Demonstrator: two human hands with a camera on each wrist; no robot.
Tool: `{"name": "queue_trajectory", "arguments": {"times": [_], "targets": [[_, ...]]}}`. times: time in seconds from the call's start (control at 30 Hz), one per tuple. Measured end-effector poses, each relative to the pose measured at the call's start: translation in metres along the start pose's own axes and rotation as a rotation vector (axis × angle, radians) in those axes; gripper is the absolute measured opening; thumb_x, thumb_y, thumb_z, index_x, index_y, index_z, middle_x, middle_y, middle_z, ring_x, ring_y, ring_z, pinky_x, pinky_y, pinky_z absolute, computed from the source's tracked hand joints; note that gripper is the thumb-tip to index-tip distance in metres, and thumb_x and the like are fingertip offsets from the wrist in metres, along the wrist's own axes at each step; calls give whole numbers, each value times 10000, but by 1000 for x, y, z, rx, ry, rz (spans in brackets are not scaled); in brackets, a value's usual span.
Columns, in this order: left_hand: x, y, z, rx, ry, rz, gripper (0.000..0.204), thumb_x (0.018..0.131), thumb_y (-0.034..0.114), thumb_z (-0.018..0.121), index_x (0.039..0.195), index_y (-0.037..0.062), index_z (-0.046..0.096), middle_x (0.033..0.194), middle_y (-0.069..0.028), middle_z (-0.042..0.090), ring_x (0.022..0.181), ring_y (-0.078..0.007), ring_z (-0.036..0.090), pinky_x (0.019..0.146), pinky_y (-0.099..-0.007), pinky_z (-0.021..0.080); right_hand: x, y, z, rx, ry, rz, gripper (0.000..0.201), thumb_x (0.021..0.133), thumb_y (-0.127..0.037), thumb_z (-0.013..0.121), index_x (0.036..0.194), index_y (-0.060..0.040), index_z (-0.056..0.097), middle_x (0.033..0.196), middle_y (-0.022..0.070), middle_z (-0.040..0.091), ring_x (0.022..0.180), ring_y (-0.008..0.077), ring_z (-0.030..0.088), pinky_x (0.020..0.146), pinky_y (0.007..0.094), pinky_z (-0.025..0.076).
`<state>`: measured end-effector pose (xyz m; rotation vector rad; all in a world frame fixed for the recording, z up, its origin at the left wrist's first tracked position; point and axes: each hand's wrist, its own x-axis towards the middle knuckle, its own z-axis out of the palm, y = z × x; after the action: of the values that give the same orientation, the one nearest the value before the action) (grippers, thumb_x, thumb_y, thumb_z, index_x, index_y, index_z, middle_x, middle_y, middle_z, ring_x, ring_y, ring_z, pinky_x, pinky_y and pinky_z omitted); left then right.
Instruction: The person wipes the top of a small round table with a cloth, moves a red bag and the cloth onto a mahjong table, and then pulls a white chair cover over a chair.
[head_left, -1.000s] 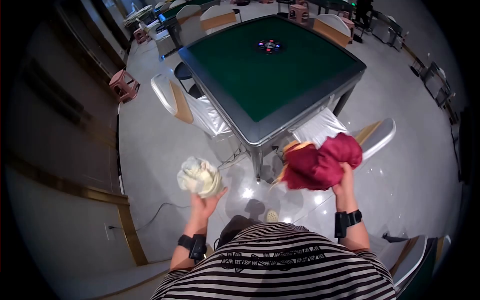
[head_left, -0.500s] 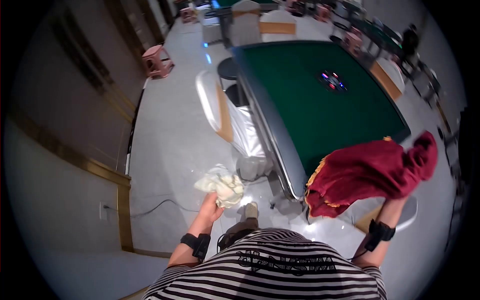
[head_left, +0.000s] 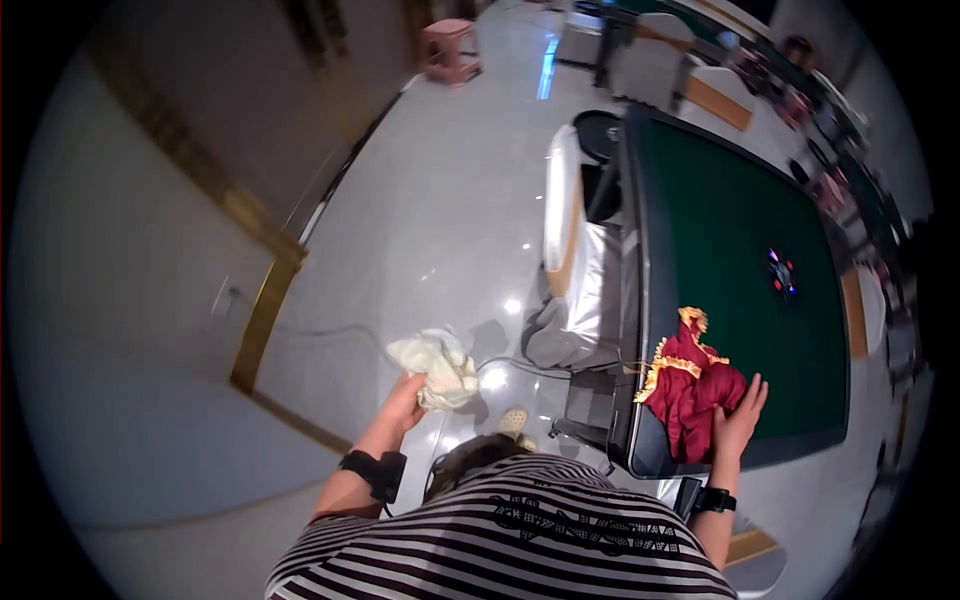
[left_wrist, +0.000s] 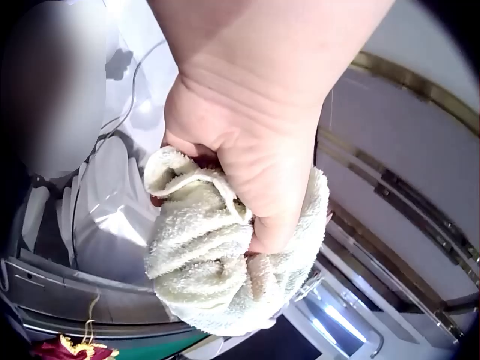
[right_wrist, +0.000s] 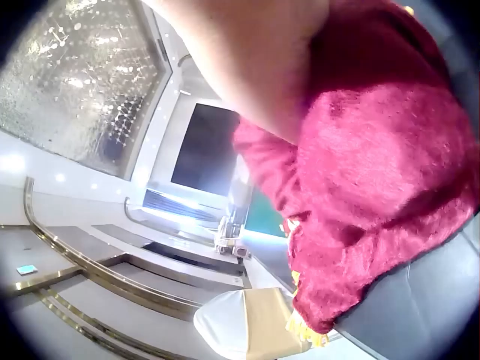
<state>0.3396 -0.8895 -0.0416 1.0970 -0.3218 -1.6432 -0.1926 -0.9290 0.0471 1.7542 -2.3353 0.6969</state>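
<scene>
the gold-fringed maroon cloth [head_left: 688,402] has come down onto the green-topped bench [head_left: 750,200], lower right of the head view; the right hand [head_left: 735,430] rests against it, fingers extended. the left hand [head_left: 402,403] grips a cream terry towel [head_left: 449,378].

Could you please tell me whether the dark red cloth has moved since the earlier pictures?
Yes. Against the green-topped table, the dark red cloth has moved from beyond its edge onto its near corner, with the right hand on it.
</scene>
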Motion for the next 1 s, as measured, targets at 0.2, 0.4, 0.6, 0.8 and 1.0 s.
{"name": "queue_trajectory", "arguments": {"times": [0.2,0.4,0.6,0.8,1.0], "targets": [[-83,-5,-51,-162,326,131,414,867,276,541,1226,80,478,1153,-79,590,1033,-231,593,855,-386,502,25,40,74,213,29,36,193,821,-70,584,997,8,570,988,161,597,944,306,564,857,359,431],[-120,-9,-98,-401,420,194,370,885,243,497,1200,48,488,1146,-86,585,1043,-237,575,875,-381,471,25,15,65,47,-313,53,630,870,-481,511,1195,59,517,1219,264,505,1184,371,440,1021,403,308],[-85,19,-142,-461,436,207,415,887,330,434,1216,88,506,1141,-86,597,966,-243,596,733,-392,498,16,16,94,-328,-317,76,1012,660,-616,669,1369,6,302,1413,249,273,1310,382,279,1066,435,261],[-52,118,-212,-355,435,173,405,913,345,388,1212,95,497,1117,-72,603,928,-236,600,685,-382,502,26,-18,63,-303,-273,571,560,743,-269,627,1235,-66,454,1148,269,540,1058,425,523,890,441,441],[-18,189,-238,-253,517,127,374,884,333,452,1141,75,537,1014,-67,629,818,-207,619,632,-341,520,-13,-97,70,-322,-95,532,555,734,-220,659,1232,-78,459,1154,209,526,1089,395,502,893,444,438]]}}
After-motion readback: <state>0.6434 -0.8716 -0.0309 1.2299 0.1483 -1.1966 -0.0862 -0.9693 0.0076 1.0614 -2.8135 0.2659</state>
